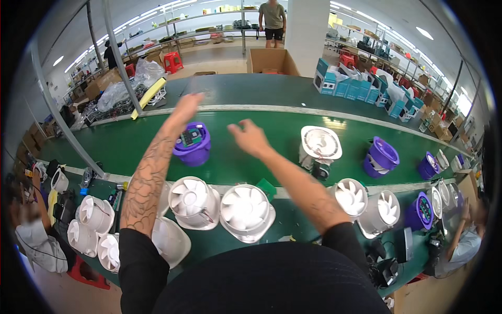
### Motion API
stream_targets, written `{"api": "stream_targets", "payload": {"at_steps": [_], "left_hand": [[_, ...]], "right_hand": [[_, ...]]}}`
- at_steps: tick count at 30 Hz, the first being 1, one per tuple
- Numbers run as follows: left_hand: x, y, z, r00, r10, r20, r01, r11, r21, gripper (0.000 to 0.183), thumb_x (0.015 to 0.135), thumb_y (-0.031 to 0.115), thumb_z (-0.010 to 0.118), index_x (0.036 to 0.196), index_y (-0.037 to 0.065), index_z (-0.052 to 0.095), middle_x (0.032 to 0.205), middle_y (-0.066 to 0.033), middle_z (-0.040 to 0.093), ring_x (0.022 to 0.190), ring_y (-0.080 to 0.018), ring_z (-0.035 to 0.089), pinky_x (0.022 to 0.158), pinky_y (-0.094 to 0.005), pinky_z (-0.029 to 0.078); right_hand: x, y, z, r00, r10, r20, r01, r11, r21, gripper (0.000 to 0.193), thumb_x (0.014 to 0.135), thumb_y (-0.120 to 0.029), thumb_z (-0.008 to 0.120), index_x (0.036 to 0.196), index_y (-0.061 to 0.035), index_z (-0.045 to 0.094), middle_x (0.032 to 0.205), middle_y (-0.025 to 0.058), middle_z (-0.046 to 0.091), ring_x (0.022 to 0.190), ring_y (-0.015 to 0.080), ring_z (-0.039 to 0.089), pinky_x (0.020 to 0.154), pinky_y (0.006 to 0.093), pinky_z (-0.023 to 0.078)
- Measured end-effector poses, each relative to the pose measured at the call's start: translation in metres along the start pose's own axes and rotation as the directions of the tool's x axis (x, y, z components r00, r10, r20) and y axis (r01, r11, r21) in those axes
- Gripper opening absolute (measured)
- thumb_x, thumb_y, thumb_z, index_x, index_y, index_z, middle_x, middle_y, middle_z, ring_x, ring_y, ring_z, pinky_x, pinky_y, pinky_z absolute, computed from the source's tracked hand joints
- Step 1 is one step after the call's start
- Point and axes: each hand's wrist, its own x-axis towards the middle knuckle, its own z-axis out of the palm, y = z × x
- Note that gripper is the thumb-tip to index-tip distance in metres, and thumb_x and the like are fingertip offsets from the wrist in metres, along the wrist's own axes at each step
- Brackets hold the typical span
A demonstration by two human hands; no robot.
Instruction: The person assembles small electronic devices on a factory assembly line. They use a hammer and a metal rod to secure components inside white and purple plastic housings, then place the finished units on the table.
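both hands [219,123] empty w/ fingers spread, over purple fan housing [192,145] (circuit board on top).

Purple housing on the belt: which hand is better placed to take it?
Left, probably. The left hand reaches over the purple housing, right above its far rim. The right hand is open over the bare green belt beside it, farther off.

A single head-worn fisheye camera looked down and forward from above the person's chest, close over the near edge of the desk [293,230]. It faced across the green conveyor belt [130,141] toward the far shelving [198,26], straight edges bowing at the rim.
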Motion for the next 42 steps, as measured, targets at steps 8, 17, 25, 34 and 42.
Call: {"api": "stream_targets", "payload": {"at_steps": [8,17,25,34,42], "left_hand": [[0.004,-0.148,-0.066,0.870,-0.402,0.286,0.492,0.673,-0.552,0.028,0.097,0.038,0.041,0.080,0.017,0.050,0.088,-0.0079,0.060,0.093,-0.0306,0.059,0.090,-0.0716,0.032],[-0.196,0.078,-0.054,0.933,-0.026,0.360,0.237,0.796,-0.557,0.023,0.099,0.035,0.044,0.105,0.015,0.053,0.099,-0.0008,0.060,0.097,-0.0149,0.058,0.084,-0.0485,0.049],[-0.459,0.006,0.037,0.819,-0.374,0.435,0.555,0.711,-0.432,0.018,0.099,0.032,0.049,0.108,0.017,0.053,0.095,0.0071,0.046,0.089,-0.0041,0.045,0.078,-0.0296,0.046],[-0.487,0.007,0.039,0.956,-0.222,0.194,0.295,0.731,-0.616,0.024,0.097,0.021,0.052,0.114,0.004,0.054,0.100,-0.0034,0.056,0.088,-0.0109,0.053,0.078,-0.0302,0.047],[-0.507,0.044,-0.001,0.991,-0.134,-0.015,0.062,0.552,-0.832,0.034,0.099,0.017,0.046,0.125,-0.004,0.048,0.084,-0.0063,0.057,0.064,-0.0104,0.047,0.060,-0.0248,0.037]], "right_hand": [[0.072,-0.011,0.102,0.825,0.188,0.532,-0.446,0.795,0.411,0.058,0.096,-0.041,0.048,0.141,-0.0074,0.034,0.136,0.0221,0.045,0.119,0.0416,0.050,0.090,0.0596,0.049],[-0.132,-0.098,-0.085,0.945,0.020,0.325,-0.217,0.784,0.582,0.044,0.098,-0.036,0.047,0.133,-0.0087,0.043,0.111,0.0106,0.061,0.091,0.0199,0.064,0.074,0.0400,0.057],[-0.398,-0.021,-0.072,0.876,0.254,0.411,-0.430,0.796,0.426,0.043,0.097,-0.028,0.052,0.131,-0.0015,0.047,0.105,0.0125,0.062,0.081,0.0169,0.064,0.069,0.0324,0.054],[-0.422,-0.059,-0.084,0.943,-0.282,0.178,0.329,0.869,-0.369,0.078,0.078,-0.043,0.071,0.134,0.0022,0.041,0.098,0.0200,0.062,0.097,0.0344,0.057,0.082,0.0436,0.047],[-0.394,-0.078,-0.080,0.925,-0.020,0.380,0.236,0.813,-0.532,0.090,0.066,-0.040,0.076,0.137,-0.0005,0.036,0.108,0.0260,0.058,0.096,0.0404,0.057,0.085,0.0471,0.046]]}}
